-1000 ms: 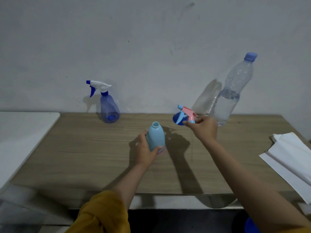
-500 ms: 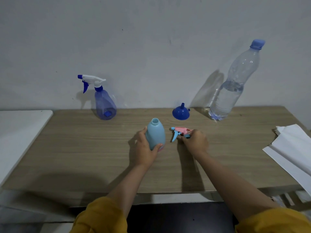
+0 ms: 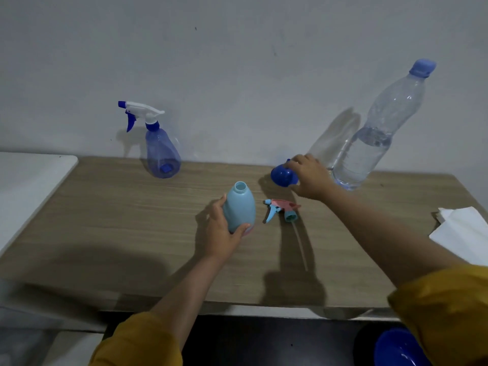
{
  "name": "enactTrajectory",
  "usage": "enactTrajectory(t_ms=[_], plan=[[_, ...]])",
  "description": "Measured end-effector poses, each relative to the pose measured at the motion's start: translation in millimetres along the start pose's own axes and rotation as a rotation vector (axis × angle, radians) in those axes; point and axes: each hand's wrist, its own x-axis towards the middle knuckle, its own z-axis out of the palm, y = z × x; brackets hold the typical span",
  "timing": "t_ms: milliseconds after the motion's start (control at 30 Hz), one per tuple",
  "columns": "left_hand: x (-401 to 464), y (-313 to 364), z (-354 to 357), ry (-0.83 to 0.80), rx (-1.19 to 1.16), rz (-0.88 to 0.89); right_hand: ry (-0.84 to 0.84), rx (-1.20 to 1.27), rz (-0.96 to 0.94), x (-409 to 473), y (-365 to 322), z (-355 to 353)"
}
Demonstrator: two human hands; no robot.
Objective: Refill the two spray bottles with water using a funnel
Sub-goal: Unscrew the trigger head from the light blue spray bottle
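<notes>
Left hand (image 3: pixel 221 233) wraps the open light-blue bottle (image 3: pixel 239 206) upright on the table (image 3: pixel 105 220), thumb in front, fingers behind. Trigger head (image 3: pixel 281 209) lies just right of it, untouched. Farther back, right hand (image 3: pixel 309 178) curls over the funnel (image 3: pixel 282 176), fingers gripping it. Beyond: water bottle (image 3: pixel 377 136), blue sprayer (image 3: pixel 161 151).

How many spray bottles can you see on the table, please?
2. The light blue spray bottle stands mid-table with its trigger head off, gripped by the left hand. The dark blue spray bottle stands at the back left, by the wall.
</notes>
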Motion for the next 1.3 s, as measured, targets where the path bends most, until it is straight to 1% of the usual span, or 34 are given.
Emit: enactTrajectory(t_ms=[100, 233, 300, 400, 467, 567, 633, 800, 867, 933, 1067, 1167, 1233, 1300], plan=[[0, -3, 3, 0.015, -0.025, -0.009, -0.158, -0.170, -0.121, 33, 10, -10], [2, -5, 8, 0.018, -0.059, -0.028, -0.348, -0.279, -0.171, 74, 14, -9], [4, -8, 12, 0.033, -0.087, -0.019, -0.446, -0.302, -0.171, 89, 14, -6], [4, -13, 16, 0.054, -0.122, -0.024, -0.578, -0.267, -0.176, 101, 12, 1], [3, -12, 17, 0.060, -0.141, -0.037, -0.613, -0.255, -0.203, 104, 12, 7], [3, -9, 16, 0.073, -0.152, -0.029, -0.581, -0.188, -0.221, 104, 15, 9], [2, -9, 15, 0.062, -0.137, -0.036, -0.515, -0.060, -0.195, 101, 18, -1], [0, -7, 11, 0.026, -0.114, -0.063, -0.259, 0.370, -0.166, 77, 9, -47], [-1, -3, 8, 0.014, -0.088, -0.067, -0.163, 0.564, -0.159, 59, -4, -70], [-1, 0, 5, 0.010, -0.051, -0.068, -0.079, 0.820, -0.137, 39, -19, -89], [-3, 5, 2, 0.007, -0.029, -0.053, 0.027, 1.381, -0.025, 6, -53, -106], [-5, 10, 0, -0.003, -0.033, -0.051, 0.052, 1.748, 0.095, -8, -76, -101], [-5, 13, -2, -0.008, -0.025, -0.048, 0.052, 1.880, 0.152, -15, -88, -94], [-6, 16, -4, -0.018, -0.015, -0.040, 0.076, 1.913, 0.193, -21, -98, -86]])
